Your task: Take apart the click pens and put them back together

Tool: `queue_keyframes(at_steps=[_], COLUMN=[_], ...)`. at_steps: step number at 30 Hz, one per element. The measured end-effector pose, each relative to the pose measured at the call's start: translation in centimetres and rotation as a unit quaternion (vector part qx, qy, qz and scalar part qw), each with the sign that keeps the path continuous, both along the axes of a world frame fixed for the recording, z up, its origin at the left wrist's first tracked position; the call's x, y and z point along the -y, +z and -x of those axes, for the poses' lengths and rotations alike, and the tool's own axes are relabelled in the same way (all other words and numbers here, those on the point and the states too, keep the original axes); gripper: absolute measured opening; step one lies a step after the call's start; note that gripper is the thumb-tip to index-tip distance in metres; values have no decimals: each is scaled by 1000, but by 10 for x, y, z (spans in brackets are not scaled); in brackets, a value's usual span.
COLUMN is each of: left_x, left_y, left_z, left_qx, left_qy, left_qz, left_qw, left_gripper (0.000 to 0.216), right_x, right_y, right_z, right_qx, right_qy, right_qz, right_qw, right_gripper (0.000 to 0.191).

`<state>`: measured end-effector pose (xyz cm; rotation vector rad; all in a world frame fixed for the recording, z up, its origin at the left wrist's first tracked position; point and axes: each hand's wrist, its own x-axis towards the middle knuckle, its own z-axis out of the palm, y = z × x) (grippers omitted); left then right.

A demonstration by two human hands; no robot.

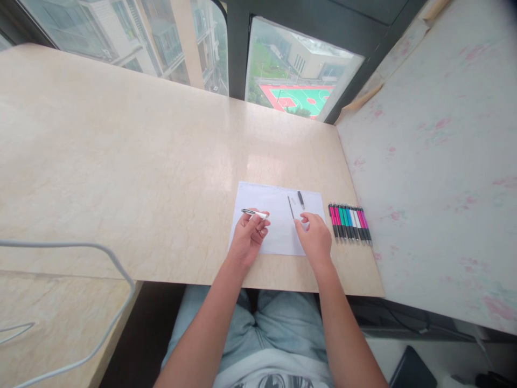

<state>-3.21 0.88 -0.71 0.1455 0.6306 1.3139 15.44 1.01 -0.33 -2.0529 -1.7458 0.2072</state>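
Note:
My left hand [249, 237] is closed round a white pen barrel [258, 214] with a dark end that points left, held above a sheet of white paper [278, 240]. On the paper's right part lies a thin dark pen refill [291, 207]. Beside it are a small pale piece, perhaps a spring [294, 201], and a black pen grip section [300, 199] with a pointed tip. My right hand [315, 237] hovers at the refill's near end, thumb and forefinger slightly apart. Whether the thumb touches the refill I cannot tell.
A row of several click pens [350, 223] in pink, green, blue, white and purple lies right of the paper. The patterned wall [428, 178] bounds the pale tabletop [161, 161] on the right. A grey cable [117, 264] loops at the left, and windows stand behind.

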Motion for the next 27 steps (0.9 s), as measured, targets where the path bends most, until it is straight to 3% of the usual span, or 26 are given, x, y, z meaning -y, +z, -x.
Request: queue_keyframes(at_steps=[11,14,19,24,27], left_x=[-2,-2,-2,-2,-2], left_y=[1,1,1,0,-1], left_z=[-1,-1,-2,-2,-2], left_qx=[-24,-24,-23,-23,-23], left_qy=[-5,-3,-3,-1,-1], left_qz=[6,9,6,4,1], left_qw=[1000,1000,1000,1000,1000], left_gripper=[33,32,30,28,28], right_x=[-12,-12,-4,15,27], right_y=[1,2,10,24,33], right_z=[13,11,12,12,7], right_qx=[74,57,-13,-179,-245], right_qy=[10,53,131,127,115], right_qz=[57,70,57,68,34], right_qw=[996,995,990,973,962], right_gripper=[18,17,17,13,18])
